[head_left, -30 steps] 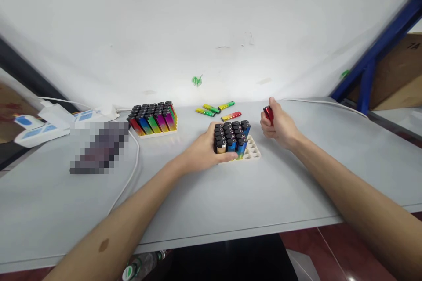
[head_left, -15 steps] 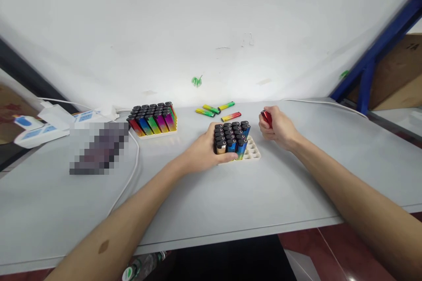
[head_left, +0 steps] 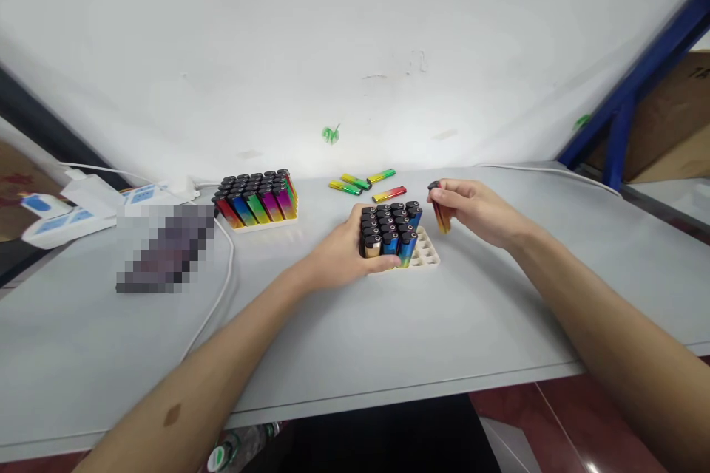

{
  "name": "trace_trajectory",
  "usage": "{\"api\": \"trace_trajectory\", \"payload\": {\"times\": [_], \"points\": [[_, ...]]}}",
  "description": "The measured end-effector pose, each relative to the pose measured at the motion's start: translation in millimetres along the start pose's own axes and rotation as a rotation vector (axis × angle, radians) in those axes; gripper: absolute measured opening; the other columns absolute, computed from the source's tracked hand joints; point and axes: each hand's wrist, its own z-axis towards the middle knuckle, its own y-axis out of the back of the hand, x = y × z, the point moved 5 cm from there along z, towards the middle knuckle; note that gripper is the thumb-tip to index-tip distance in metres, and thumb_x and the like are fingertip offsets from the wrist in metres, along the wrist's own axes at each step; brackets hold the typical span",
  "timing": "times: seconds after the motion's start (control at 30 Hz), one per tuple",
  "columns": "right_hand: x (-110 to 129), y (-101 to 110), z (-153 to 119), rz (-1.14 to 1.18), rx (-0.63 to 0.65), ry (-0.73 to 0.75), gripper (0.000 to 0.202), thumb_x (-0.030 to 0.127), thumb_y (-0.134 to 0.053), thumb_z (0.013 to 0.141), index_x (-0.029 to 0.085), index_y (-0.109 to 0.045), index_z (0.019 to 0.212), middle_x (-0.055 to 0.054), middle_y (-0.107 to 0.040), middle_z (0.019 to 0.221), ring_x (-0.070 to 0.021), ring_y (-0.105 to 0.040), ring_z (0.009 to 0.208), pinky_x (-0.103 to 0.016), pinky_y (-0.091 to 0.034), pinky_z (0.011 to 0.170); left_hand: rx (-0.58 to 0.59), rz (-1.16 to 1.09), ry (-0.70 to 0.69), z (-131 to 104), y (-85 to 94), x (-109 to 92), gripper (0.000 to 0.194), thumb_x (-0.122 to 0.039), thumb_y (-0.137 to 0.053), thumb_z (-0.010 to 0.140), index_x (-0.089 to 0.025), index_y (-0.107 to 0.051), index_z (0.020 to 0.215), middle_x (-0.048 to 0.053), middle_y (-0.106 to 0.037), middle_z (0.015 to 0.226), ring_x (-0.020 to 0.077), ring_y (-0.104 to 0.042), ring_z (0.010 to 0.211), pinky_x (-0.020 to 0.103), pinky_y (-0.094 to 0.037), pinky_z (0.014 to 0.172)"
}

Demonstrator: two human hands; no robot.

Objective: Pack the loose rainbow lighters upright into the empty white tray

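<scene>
Lighter [head_left: 442, 217] nearer rack [head_left: 426, 247] (more exposed)

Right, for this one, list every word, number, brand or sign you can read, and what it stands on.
"7A": right cardboard box, slightly blurred.
Left cardboard box: red print, too blurred to read.
Bottle: green mark, too small to read.
Green mark on the wall: no readable letters.
Lighters: no readable text.

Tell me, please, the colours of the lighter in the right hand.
The lighter is red to yellow, its top black, in the head view.
</scene>
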Motion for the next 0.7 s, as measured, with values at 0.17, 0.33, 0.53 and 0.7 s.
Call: {"api": "trace_trajectory", "payload": {"times": [0.17,0.33,0.53,0.7], "points": [[4.4,-0.6,-5.8,-0.031,0.077,-0.017,0.032,0.051,-0.074,0.08,0.019,-0.07,0.08,-0.001,-0.06,0.074,-0.011,-0.045,0.062,-0.028,-0.037,0.059,0.002,-0.005,-0.011,-0.7,0.7,0.9,0.069,-0.047,-0.077,0.074,-0.023,-0.04,0.127,0.008,-0.062,0.126,0.0276,-0.061,0.114,0.039,-0.049,0.092],[4.6,-11.2,-8.9,-0.057,0.148,-0.022,0.032,0.046,-0.081,0.073,0.019,-0.066,0.077,-0.004,-0.07,0.076,-0.0137,-0.053,0.067,-0.028,-0.039,0.059,-0.02,0.015,0.018,-0.5,1.4,1.3,0.068,-0.047,-0.078,0.072,-0.023,-0.042,0.125,0.009,-0.063,0.123,0.0296,-0.061,0.11,0.042,-0.05,0.087],[5.3,-11.8,-8.0,-0.038,0.071,0.006,0.033,0.042,-0.085,0.068,0.019,-0.064,0.075,-0.002,-0.067,0.071,-0.0124,-0.054,0.064,-0.027,-0.037,0.055,-0.008,0.024,0.035,-0.1,0.0,1.1,0.071,-0.049,-0.078,0.072,-0.023,-0.041,0.127,0.009,-0.063,0.122,0.0297,-0.062,0.108,0.042,-0.051,0.085],[6.4,-15.4,-8.2,-0.024,0.083,-0.006,0.036,0.042,-0.087,0.064,0.018,-0.062,0.074,-0.002,-0.067,0.07,-0.0134,-0.057,0.064,-0.027,-0.04,0.056,-0.019,0.023,0.03,0.4,0.2,0.9,0.07,-0.049,-0.078,0.072,-0.024,-0.041,0.127,0.009,-0.063,0.123,0.0299,-0.061,0.11,0.042,-0.05,0.087]]}}
